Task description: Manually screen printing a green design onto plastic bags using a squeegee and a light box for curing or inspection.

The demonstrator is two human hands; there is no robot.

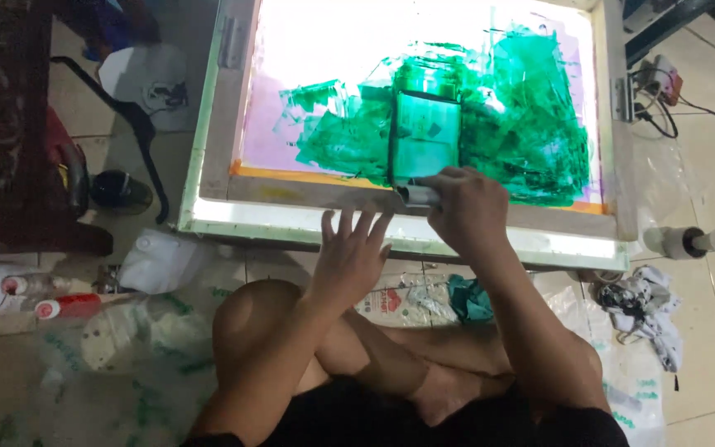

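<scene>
A wooden-framed printing screen (221,124) lies on a lit light table, its mesh smeared with green coating (523,124). My right hand (469,211) grips a metal scoop coater (419,195) at the near edge of the mesh, with a smoother green band running up from it. My left hand (349,252) rests flat with fingers spread on the near rail of the frame (291,192), just left of the coater. I sit cross-legged on the floor in front of it.
A white jug (159,261) and bottles (59,306) lie on the floor at left, near a dark round can (119,190). A stained rag (643,302) and a lamp bulb (705,240) sit at right. Cables and a plug strip (659,83) are beyond the frame's right side.
</scene>
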